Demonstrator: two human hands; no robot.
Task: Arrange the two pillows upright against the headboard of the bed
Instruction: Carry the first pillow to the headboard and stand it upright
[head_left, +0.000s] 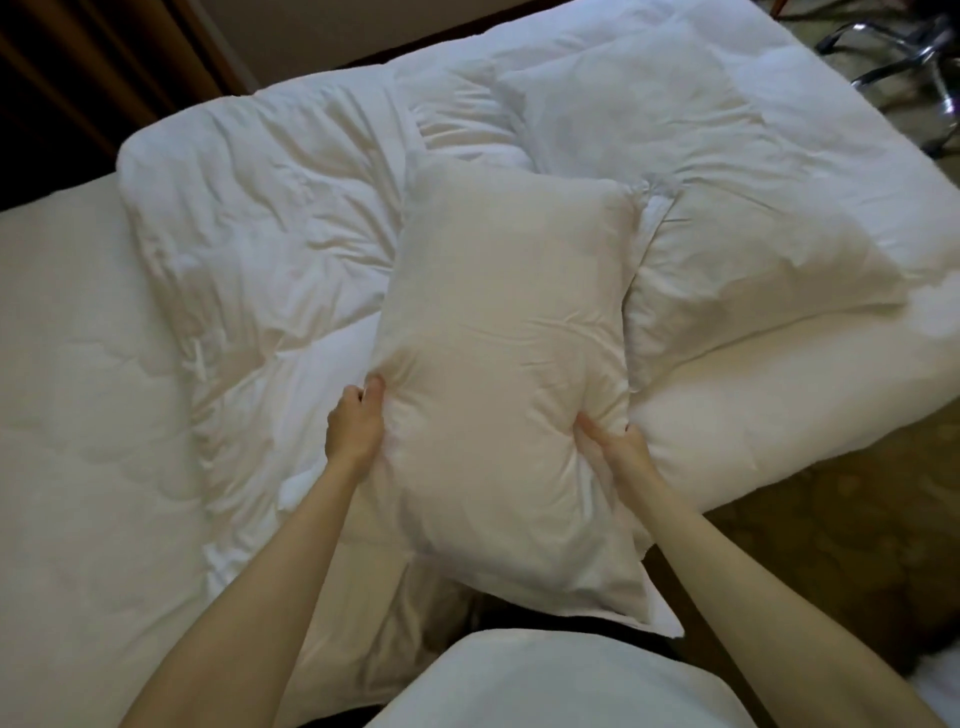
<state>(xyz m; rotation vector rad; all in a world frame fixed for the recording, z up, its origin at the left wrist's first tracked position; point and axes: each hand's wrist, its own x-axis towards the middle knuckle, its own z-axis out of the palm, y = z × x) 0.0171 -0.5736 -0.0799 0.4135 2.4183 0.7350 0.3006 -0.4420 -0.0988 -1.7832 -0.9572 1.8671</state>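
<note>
Two-handed grip on plump white pillow (506, 332)

Pillow (498, 364) hides fingers; bed (78, 415) cut off left.

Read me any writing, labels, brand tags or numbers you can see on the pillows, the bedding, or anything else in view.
There is no readable text anywhere in this view.
The held pillow, gripped by the left hand and the right hand, is plain white with no tag showing.
The second pillow and the duvet show no label or print.
The metal frame at the top right is blurred, with no markings visible.
</note>
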